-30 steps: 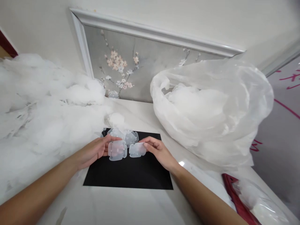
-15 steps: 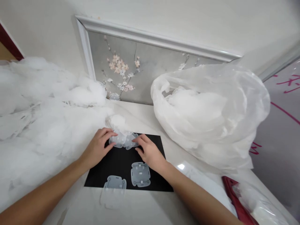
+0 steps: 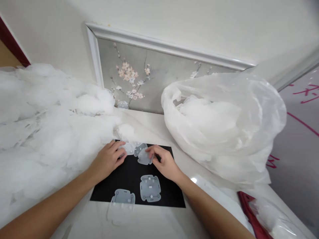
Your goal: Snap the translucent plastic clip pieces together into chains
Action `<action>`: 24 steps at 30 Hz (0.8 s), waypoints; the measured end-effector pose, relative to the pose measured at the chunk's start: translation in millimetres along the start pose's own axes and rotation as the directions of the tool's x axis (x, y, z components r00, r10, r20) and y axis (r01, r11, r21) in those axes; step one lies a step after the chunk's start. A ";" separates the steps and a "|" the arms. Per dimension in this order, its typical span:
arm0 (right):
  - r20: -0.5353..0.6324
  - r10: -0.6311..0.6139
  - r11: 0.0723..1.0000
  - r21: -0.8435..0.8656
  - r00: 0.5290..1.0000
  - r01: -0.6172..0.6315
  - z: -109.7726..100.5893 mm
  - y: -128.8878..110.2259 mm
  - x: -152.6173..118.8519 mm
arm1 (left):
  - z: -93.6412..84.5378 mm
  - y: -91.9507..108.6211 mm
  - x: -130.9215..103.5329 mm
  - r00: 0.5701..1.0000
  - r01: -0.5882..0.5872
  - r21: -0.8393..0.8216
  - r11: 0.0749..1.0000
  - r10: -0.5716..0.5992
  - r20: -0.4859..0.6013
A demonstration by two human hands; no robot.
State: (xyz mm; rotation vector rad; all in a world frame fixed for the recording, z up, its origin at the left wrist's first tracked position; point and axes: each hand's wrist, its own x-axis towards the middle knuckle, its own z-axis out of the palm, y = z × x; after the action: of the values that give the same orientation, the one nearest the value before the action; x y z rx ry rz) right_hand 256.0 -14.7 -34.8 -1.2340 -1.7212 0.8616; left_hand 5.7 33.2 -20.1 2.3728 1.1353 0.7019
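Note:
My left hand (image 3: 107, 162) is at the far left of the black mat (image 3: 131, 171), its curled fingers closed on the edge of a translucent plastic piece (image 3: 129, 149). My right hand (image 3: 164, 162) pinches another thin translucent piece (image 3: 144, 157) with notched edges, held just above the mat. Behind it, a third such piece (image 3: 140, 148) overlaps its neighbours at the mat's far edge. Closer to me, one piece (image 3: 150, 189) lies flat on the mat, showing small white dots and slots. Another piece (image 3: 122, 205) lies half over the mat's near edge.
A large heap of the white translucent pieces (image 3: 50, 132) covers the left side. On the right stands an open white plastic bag (image 3: 224, 132) with more inside. A small stack (image 3: 126, 131) sits behind the mat. A red object (image 3: 254, 215) and a clear bag (image 3: 274, 217) lie front right.
My right hand has drawn one piece away from the cluster, slightly toward me and to the right. My left hand's fingers have curled in more. The camera view has shifted slightly.

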 end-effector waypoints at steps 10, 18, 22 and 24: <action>-0.011 0.250 0.902 0.367 0.968 -0.229 2.8 15.9 1.1 | -2.5 10.2 -1.4 0.895 0.395 -0.571 0.719 -0.442 0.063; 0.053 0.311 0.788 0.543 0.949 -0.289 2.7 12.6 2.8 | -2.6 8.6 -0.2 0.828 0.372 -0.701 0.608 -0.559 -0.046; 0.073 0.349 0.754 0.571 0.934 -0.326 0.8 11.0 3.2 | -3.0 13.2 -2.7 0.826 0.490 -0.642 0.590 -0.549 0.126; 0.075 0.353 0.749 0.575 0.933 -0.330 0.1 10.8 3.4 | -3.8 15.4 -3.5 0.815 0.533 -0.624 0.571 -0.544 0.199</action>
State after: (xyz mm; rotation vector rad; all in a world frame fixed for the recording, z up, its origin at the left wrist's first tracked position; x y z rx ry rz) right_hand 259.5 -8.4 -43.5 -1.1299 -1.0668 1.4470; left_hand 10.7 22.0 -9.3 1.3149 1.2611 0.7306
